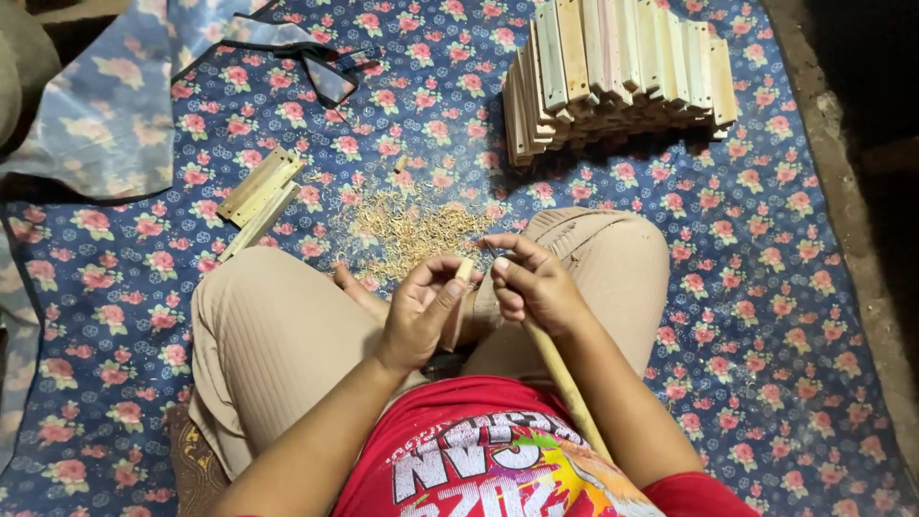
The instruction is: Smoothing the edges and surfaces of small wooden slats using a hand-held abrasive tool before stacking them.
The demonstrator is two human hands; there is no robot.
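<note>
Stick point(565, 378), shavings point(416, 228) beyond, perhaps wooden stack point(617, 72).

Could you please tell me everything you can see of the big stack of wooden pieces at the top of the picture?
The stack of wooden pieces sits on the floral cloth at the upper right, beyond the person's knees. It is made of many flat, pale, unfinished-looking rectangular slats, laid in neat overlapping rows and several layers deep, their ends showing along the left and front sides. Neither hand touches it. Pale shavings lie on the cloth to its lower left, apart from it.
</note>
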